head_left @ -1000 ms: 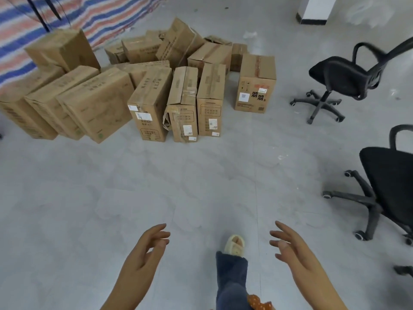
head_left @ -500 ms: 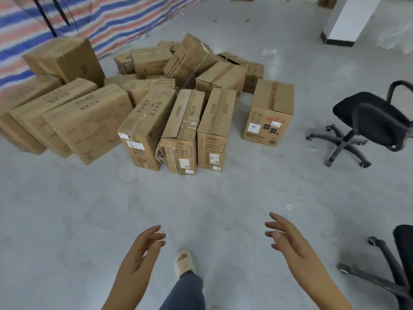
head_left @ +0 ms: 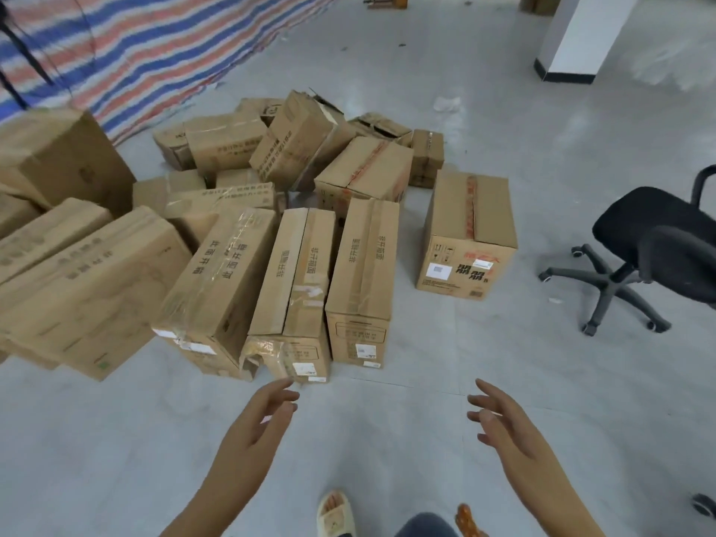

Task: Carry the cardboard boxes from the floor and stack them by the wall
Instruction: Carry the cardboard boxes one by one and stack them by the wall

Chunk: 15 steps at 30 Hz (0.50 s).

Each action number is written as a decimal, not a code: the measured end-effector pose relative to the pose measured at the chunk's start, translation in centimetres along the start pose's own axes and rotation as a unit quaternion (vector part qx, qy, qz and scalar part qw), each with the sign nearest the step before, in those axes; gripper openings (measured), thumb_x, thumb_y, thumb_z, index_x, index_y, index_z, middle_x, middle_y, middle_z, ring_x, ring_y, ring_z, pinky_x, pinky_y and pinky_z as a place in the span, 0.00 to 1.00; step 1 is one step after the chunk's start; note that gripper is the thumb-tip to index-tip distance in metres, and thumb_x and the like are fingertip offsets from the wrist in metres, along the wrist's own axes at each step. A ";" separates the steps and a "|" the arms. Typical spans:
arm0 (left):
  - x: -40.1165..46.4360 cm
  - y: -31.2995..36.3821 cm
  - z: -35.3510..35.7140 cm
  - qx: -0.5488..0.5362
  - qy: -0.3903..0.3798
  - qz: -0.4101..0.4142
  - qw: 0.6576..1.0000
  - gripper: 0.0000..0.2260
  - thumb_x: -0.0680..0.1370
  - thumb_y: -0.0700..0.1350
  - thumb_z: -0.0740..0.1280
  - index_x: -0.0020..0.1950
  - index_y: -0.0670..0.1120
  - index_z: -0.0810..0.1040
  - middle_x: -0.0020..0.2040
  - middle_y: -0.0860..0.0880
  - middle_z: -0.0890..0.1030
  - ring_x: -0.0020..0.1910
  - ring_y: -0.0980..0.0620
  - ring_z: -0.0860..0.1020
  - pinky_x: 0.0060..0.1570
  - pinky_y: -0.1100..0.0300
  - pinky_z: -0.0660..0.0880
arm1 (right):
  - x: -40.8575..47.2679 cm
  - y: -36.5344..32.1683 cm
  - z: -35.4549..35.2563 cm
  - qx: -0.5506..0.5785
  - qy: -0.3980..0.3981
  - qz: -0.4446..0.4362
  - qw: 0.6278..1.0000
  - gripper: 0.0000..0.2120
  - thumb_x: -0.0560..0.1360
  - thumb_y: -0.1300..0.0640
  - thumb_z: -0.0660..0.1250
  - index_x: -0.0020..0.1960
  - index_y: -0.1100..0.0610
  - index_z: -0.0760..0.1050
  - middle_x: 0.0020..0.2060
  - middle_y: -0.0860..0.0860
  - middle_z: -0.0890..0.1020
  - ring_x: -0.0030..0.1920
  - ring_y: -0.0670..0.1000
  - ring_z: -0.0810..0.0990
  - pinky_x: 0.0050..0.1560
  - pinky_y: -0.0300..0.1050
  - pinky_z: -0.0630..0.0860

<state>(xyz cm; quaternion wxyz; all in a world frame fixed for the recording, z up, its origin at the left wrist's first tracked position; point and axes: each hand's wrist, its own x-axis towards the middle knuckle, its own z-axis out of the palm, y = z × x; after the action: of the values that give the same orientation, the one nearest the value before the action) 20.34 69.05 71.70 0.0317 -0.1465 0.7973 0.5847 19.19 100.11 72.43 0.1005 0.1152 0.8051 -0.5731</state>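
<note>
Several brown cardboard boxes lie in a heap on the grey floor ahead. Three long boxes stand side by side at the front: a taped one (head_left: pixel 217 288) on the left, a torn one (head_left: pixel 294 288) in the middle, and another (head_left: pixel 364 281) on the right. A squarer box (head_left: pixel 469 234) stands apart to the right. My left hand (head_left: pixel 255 432) reaches forward with relaxed fingers, its fingertips just short of the torn box. My right hand (head_left: pixel 503 424) is held out the same way over bare floor. Neither hand holds anything.
A black office chair (head_left: pixel 651 242) stands on the right, and a caster of another (head_left: pixel 703 505) shows at the lower right edge. A striped tarp (head_left: pixel 128 52) covers the floor at the back left. A white pillar (head_left: pixel 577 36) rises at the back right. My slippered foot (head_left: pixel 333 513) is below.
I have walked closer to the boxes, which now fill more of the view. Both hands have stretched forward toward the front row. The nearer chair has slid out of the frame.
</note>
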 end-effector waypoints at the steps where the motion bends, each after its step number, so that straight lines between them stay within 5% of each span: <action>1: 2.3 0.7 0.2 0.007 -0.007 0.004 1.000 0.12 0.80 0.42 0.62 0.57 0.59 0.76 0.53 0.61 0.81 0.54 0.59 0.79 0.55 0.58 0.74 | 1.9 -0.6 -0.1 -0.003 -0.003 0.006 1.000 0.15 0.77 0.49 0.61 0.61 0.37 0.71 0.54 0.40 0.80 0.56 0.43 0.79 0.62 0.54 0.74; 10: 19.3 0.8 6.3 0.035 0.007 -0.066 0.997 0.12 0.80 0.42 0.62 0.56 0.58 0.75 0.52 0.55 0.81 0.54 0.57 0.79 0.52 0.64 0.72 | 21.7 -1.0 -0.4 -0.083 -0.097 0.089 0.988 0.14 0.80 0.50 0.59 0.65 0.43 0.68 0.58 0.45 0.77 0.60 0.49 0.76 0.66 0.53 0.71; 15: 28.8 -2.1 11.1 0.062 0.022 -0.128 0.990 0.10 0.81 0.43 0.61 0.58 0.55 0.75 0.54 0.58 0.79 0.54 0.58 0.77 0.48 0.70 0.69 | 34.5 0.9 0.7 -0.155 -0.191 0.139 0.959 0.13 0.80 0.49 0.58 0.64 0.45 0.69 0.54 0.43 0.76 0.51 0.41 0.76 0.50 0.34 0.71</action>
<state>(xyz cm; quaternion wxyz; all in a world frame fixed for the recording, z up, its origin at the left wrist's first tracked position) -7.90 73.32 59.85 0.0976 -0.2583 0.8073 0.5215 -13.41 102.13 61.23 0.3478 0.0972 0.8259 -0.4331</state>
